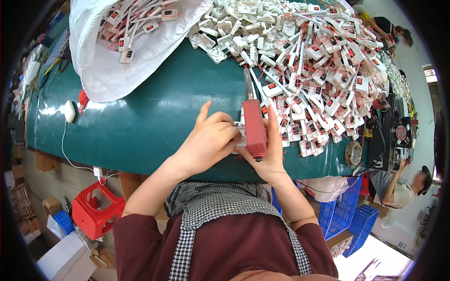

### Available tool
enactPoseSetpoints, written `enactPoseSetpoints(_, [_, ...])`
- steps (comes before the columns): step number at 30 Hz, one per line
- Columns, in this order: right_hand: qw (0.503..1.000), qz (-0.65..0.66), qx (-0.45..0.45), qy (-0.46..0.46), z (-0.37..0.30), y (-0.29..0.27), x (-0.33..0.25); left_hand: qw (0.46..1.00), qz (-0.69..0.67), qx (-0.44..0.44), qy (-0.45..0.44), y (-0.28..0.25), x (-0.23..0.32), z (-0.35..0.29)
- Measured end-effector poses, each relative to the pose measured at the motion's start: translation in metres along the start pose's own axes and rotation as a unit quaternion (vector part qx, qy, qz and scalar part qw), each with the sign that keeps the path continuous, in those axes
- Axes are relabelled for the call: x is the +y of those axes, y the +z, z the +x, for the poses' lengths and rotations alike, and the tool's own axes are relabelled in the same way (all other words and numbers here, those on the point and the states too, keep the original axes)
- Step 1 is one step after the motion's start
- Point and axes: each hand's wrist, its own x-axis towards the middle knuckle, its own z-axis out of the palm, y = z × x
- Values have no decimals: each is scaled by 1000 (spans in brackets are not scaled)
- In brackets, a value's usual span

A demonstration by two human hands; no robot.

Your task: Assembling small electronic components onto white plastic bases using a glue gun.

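Head view: what counts most, I judge, is that the white plastic piece point(241, 136) sits between my hands, just left of the red boxy tool point(255, 131) and partly hidden by it. My left hand point(211, 138) curls its fingers onto the piece, one finger lifted free, and is the nearer hand. My right hand point(274, 145) lies along and under the tool's right side; whether it grasps the tool or only braces, I cannot tell. The tool's long axis runs away from my body, its black tip toward me and its far end toward a grey metal strip point(248, 84). The white piece's own axis is too covered to tell.
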Motion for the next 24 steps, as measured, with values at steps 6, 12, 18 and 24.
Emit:
enactPoseSetpoints(6, [992,80,64,74,-47,-31,3,996,26,36,-71,13,8,-7])
enactPoseSetpoints(12, [964,132,29,229,-107,-74,-24,988,-36,103,-110,21,9,-7])
enactPoseSetpoints(18, [968,159,53,186,-143,-84,-15,981,-28,129,-140,27,10,-7])
enactPoseSetpoints(24, [975,-84,4,205,-154,-89,-10,977,-56,136,-152,30,10,-11])
